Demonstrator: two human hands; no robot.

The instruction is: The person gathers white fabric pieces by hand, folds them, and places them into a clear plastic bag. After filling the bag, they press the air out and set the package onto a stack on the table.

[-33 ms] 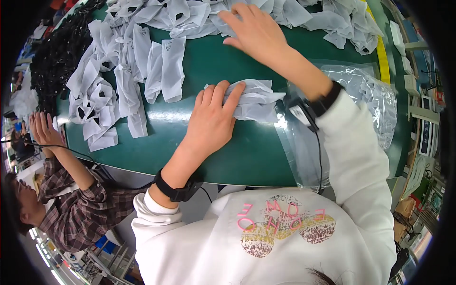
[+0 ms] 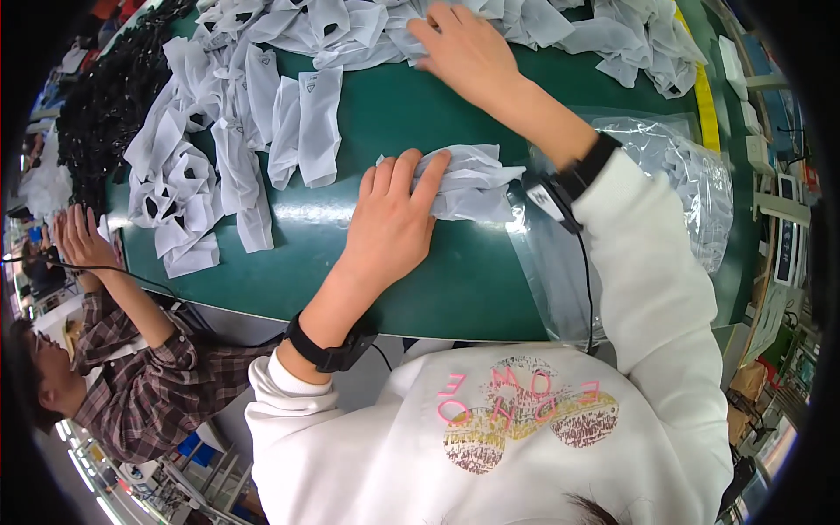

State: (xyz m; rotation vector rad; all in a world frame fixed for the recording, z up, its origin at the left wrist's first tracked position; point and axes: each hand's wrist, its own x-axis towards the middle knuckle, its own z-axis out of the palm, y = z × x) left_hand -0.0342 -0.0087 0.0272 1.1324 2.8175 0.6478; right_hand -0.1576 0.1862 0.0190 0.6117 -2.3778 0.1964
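Note:
My left hand [image 2: 388,223] is closed over a small bunch of translucent white plastic bags [image 2: 472,188] on the green table. Its fingers lie across the bunch, with the thumb along the right side; the fingertips are partly hidden. Farther off, my right hand [image 2: 468,57] reaches over the near edge of a long heap of similar bags [image 2: 350,39]. Its fingers are apart and bent toward the heap, and I see nothing held in them. Several bags [image 2: 319,127] hang out of the heap toward me on the left.
A large clear plastic bag [image 2: 700,201] with pale contents lies on the right, partly under my right arm. Black cords or straps [image 2: 114,114] are heaped at the far left. Beside me on the left, a person in a plaid shirt [image 2: 166,376] has hands at the table.
My right hand has shifted slightly farther away, and its thumb sits a little closer to the heap. The left hand stays on its bunch of bags.

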